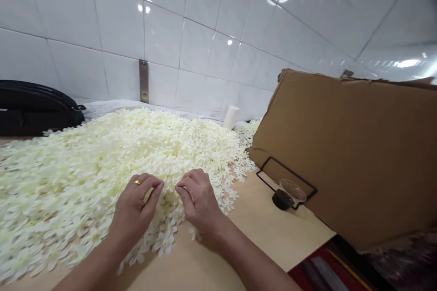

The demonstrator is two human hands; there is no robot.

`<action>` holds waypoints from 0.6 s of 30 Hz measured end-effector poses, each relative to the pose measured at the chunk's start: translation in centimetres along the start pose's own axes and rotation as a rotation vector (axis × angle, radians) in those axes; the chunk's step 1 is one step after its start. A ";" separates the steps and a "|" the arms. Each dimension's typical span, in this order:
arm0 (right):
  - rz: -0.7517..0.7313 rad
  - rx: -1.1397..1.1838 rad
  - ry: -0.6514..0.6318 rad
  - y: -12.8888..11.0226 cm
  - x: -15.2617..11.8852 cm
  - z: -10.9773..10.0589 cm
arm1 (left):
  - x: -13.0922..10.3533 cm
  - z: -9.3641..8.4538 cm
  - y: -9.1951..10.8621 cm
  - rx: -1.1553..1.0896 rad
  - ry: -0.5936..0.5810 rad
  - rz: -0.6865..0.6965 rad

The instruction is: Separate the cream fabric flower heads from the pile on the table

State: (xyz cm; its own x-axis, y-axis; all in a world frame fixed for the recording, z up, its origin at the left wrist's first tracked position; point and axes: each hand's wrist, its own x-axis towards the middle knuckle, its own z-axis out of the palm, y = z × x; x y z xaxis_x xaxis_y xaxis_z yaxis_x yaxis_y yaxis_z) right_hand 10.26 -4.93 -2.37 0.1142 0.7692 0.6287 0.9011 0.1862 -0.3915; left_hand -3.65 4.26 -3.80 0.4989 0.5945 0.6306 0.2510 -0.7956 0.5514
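Note:
A big heap of small cream-white artificial flowers point(102, 163) covers most of the wooden table point(266, 227). My left hand point(134, 207), with a gold ring on one finger, rests on the near edge of the heap, its fingers curled and pinched among the flowers. My right hand point(198, 198) sits close beside it, fingertips bent inward and pinched at the flowers. The two hands' fingertips are a few centimetres apart. What exactly lies between the fingers is hidden by the heap.
A large brown cardboard sheet point(351, 154) leans at the right. In front of it lie a black wire frame point(287, 182), a small clear cup point(293, 189) and a dark lid point(282, 200). A black bag point(34, 107) sits back left, a white cylinder point(231, 117) by the tiled wall.

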 end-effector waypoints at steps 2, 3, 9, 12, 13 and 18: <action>-0.004 -0.061 0.000 0.2 -0.7 -0.7 | 0.1 0.0 -0.5 0.090 0.038 -0.003; 0.004 -0.086 -0.002 0.3 -1.2 -1.1 | 0.1 0.0 -0.7 0.129 0.056 -0.004; 0.191 -0.196 -0.010 1.6 -5.0 -4.2 | 0.7 0.1 -1.5 0.220 0.139 0.062; 0.305 -0.242 -0.020 2.8 -6.3 -5.6 | 0.9 0.2 -0.8 0.228 0.090 0.169; 0.348 -0.255 -0.021 3.3 -6.5 -5.9 | 0.8 0.2 -0.5 0.233 0.069 0.210; 0.507 -0.262 0.003 5.0 -6.1 -6.8 | -3.2 -0.8 0.1 0.243 -0.047 0.340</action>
State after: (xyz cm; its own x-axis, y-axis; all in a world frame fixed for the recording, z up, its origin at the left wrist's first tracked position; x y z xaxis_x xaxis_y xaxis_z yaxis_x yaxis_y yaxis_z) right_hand 16.90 -12.82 -3.58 0.5602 0.7212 0.4076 0.8070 -0.3639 -0.4651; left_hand -5.91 2.32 -5.32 0.6231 0.2919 0.7256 0.2512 -0.9533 0.1678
